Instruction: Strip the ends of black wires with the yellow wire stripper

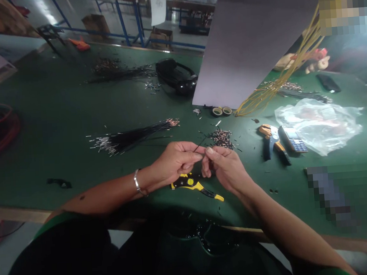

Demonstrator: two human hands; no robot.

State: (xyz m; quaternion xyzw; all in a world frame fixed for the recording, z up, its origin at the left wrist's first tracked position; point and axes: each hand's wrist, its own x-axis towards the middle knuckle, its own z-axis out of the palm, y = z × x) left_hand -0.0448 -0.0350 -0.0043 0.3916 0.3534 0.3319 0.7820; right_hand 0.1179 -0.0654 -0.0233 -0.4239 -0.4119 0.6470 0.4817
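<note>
My left hand (179, 159) pinches a thin black wire (200, 144) that slants up to the right from its fingertips. Close beside it, my right hand (224, 164) has its thumb and forefinger pressed together; what they hold is too small to make out. Behind the fingers lies a pile of small copper-coloured pieces (221, 138). A bundle of black wires (133, 137) with silvery left ends and copper right ends rests to the left. Just below my hands is a yellow and black wire stripper (191, 182).
On the green table (59, 121) are a black headset-like object (176, 76), two tape rolls (222, 111), orange-handled pliers (273, 139), a keypad phone (293, 139) and a plastic bag (323, 123). A grey panel (246, 45) stands behind; another person's hand (318, 63) shows at right.
</note>
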